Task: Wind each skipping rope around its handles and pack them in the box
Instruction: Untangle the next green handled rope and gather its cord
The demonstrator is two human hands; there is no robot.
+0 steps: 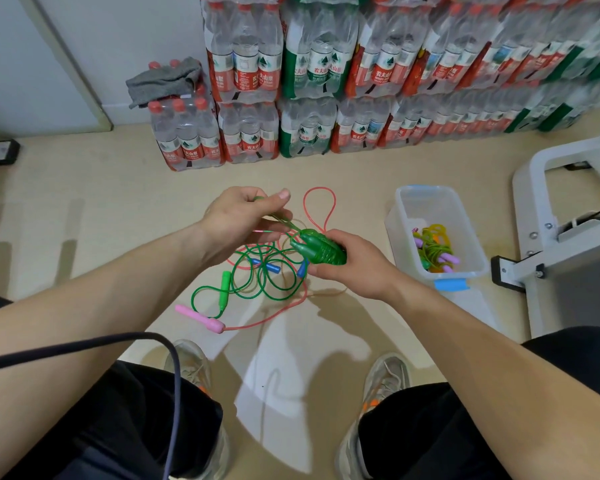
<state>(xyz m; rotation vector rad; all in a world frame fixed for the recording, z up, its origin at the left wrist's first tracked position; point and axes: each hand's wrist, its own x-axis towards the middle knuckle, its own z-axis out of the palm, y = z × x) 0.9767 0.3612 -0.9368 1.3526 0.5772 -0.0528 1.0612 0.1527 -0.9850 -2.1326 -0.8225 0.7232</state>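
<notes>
Fingers of the right hand [357, 268] are clenching round two green handles [321, 252], held side by side and already carrying several turns. At nine o'clock from them, the left hand [236, 220] is pinching the green rope [278, 219] between thumb and fingers, holding it taut. Slack seems to be trailing into a floor tangle [264, 277] at six o'clock, mixed with pink and blue-handled ropes. Winding well probably means keeping tension steady, laying turns neatly, and freeing slack before it snags. At three o'clock, the box [430, 209] is holding wound ropes [433, 252].
</notes>
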